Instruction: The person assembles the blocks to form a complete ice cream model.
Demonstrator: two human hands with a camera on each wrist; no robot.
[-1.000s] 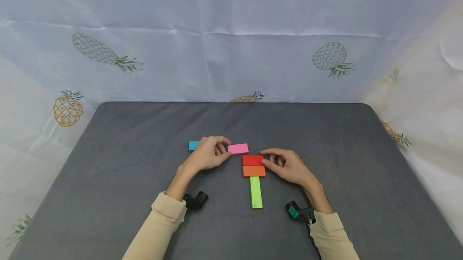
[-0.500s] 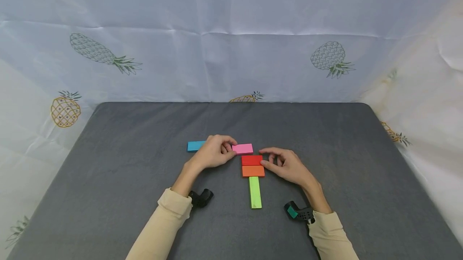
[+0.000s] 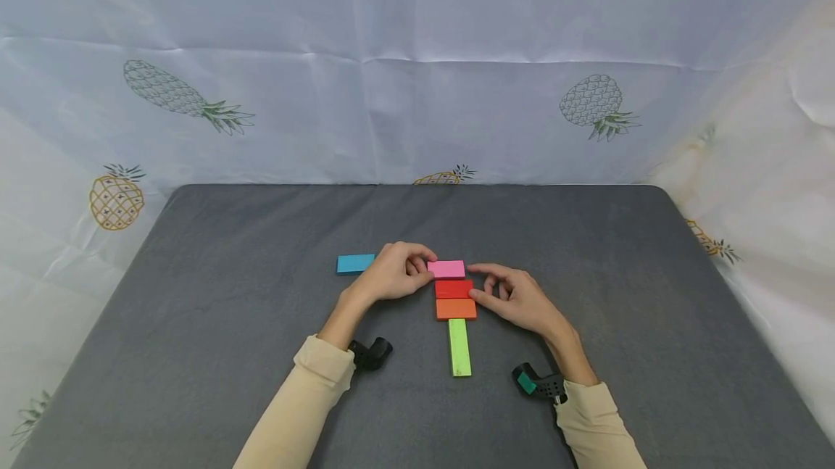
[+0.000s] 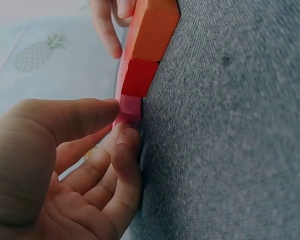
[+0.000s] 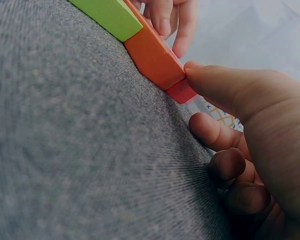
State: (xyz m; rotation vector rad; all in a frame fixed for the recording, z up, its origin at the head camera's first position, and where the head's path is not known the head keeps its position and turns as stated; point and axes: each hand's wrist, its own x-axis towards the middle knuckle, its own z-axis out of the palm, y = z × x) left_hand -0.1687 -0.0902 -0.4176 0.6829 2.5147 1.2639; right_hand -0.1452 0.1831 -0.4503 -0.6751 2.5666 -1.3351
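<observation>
Four flat blocks lie on the grey table (image 3: 228, 251). The pink block (image 3: 447, 269) sits crosswise just beyond the red block (image 3: 454, 288). The orange block (image 3: 456, 309) lies against the red one, and the green block (image 3: 459, 347) runs lengthwise toward me. My left hand (image 3: 427, 267) pinches the pink block's left end; the left wrist view shows its thumb (image 4: 65, 120) on the pink block (image 4: 129, 107). My right hand (image 3: 475, 282) holds the red block's right end, with its thumb (image 5: 215, 82) against the red block (image 5: 181, 91).
A blue block (image 3: 355, 263) lies alone to the left of my left hand. Black camera mounts sit at both wrists (image 3: 370, 353) (image 3: 541, 384). A white cloth with pineapple prints (image 3: 417, 92) hangs behind and beside the table.
My left hand has slid the pink block to the right until it sits along the red block's far side, uncovering more of the blue block. The right hand has stayed put.
</observation>
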